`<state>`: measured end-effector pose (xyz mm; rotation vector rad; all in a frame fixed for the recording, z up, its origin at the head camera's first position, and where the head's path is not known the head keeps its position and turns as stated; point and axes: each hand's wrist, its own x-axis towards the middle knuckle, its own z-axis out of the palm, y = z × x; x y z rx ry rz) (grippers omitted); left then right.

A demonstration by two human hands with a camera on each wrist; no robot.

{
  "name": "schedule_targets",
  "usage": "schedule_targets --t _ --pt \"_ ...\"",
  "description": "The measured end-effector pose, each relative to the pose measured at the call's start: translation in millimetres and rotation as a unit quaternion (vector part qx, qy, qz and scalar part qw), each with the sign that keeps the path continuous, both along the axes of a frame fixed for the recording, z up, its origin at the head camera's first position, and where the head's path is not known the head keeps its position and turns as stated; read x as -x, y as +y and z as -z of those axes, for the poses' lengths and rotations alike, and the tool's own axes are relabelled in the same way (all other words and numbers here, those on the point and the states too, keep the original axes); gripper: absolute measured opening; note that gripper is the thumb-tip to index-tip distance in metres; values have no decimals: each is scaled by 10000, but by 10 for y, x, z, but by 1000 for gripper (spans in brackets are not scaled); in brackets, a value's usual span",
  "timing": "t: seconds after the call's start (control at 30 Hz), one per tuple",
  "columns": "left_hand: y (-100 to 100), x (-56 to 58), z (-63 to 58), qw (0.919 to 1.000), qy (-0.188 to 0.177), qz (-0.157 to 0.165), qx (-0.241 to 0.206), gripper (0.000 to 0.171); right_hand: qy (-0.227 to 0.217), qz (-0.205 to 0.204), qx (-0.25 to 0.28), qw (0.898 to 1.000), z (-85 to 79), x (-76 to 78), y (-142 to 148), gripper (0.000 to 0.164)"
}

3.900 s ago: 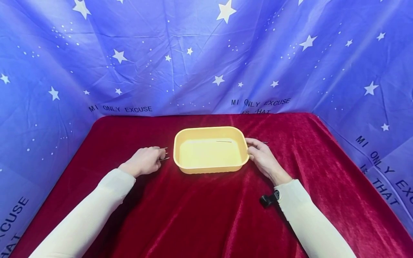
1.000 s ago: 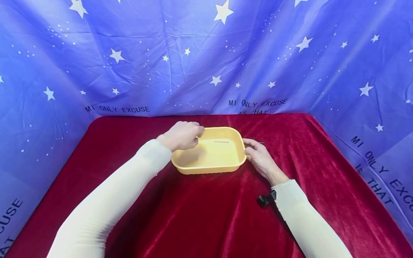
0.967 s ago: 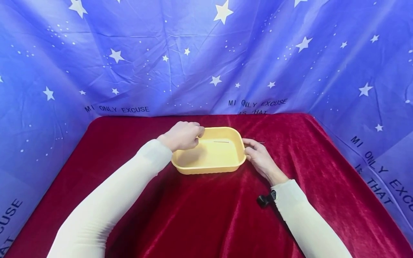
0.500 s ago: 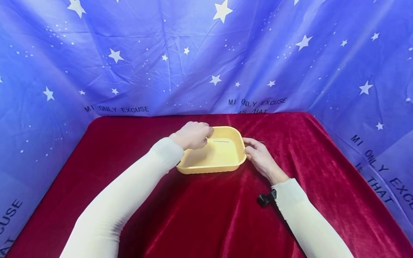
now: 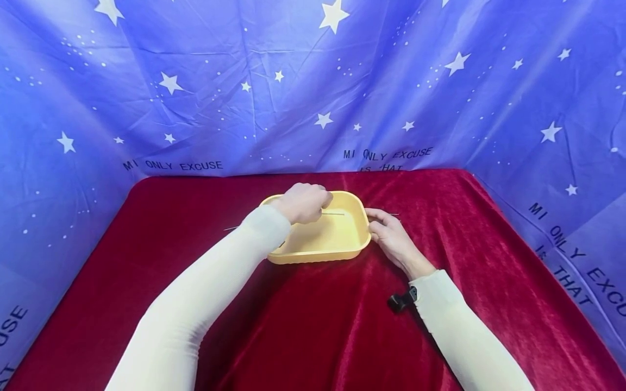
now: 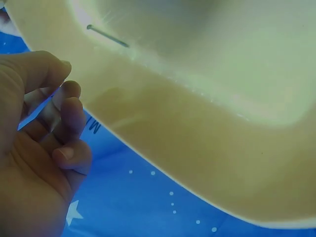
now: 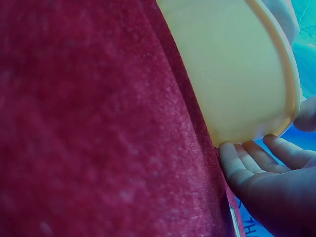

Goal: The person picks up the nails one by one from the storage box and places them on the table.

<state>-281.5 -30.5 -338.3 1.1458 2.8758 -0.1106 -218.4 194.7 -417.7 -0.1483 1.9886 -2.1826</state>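
Note:
A yellow plastic tray (image 5: pixel 318 256) stands mid-table with a thin nail (image 6: pixel 108 37) lying on its floor. My left hand (image 5: pixel 304 203) is over the tray's back left part, knuckles up, fingers bent, overlapping the nail's left end in the head view. In the left wrist view nothing shows between its thumb and fingers. My right hand (image 5: pixel 393 239) holds the tray's right end, with fingertips (image 7: pixel 228 152) against the outer wall and the thumb at the rim. Another nail (image 5: pixel 232 228) lies left of the tray, partly behind the left sleeve; one more nail (image 5: pixel 395 215) shows beyond the right hand.
A dark red velvet cloth (image 5: pixel 313 320) covers the table. Blue curtains (image 5: pixel 274 108) with white stars stand behind it and at both sides. A black strap device (image 5: pixel 402 301) sits at the right wrist.
My left hand has gone from the table at the tray's left to over the tray, then further right toward the nail in it. The right hand keeps its place at the tray's end.

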Motion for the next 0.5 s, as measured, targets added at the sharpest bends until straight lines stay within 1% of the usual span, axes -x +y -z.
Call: schedule_targets --t 0.2,0.5 --pt "93 47 64 9997 -15 -20 252 18 10 6 16 10000 8 2 3 54" --pt "246 84 145 9996 -86 44 267 16 -32 3 -34 10000 -5 -10 -19 53"
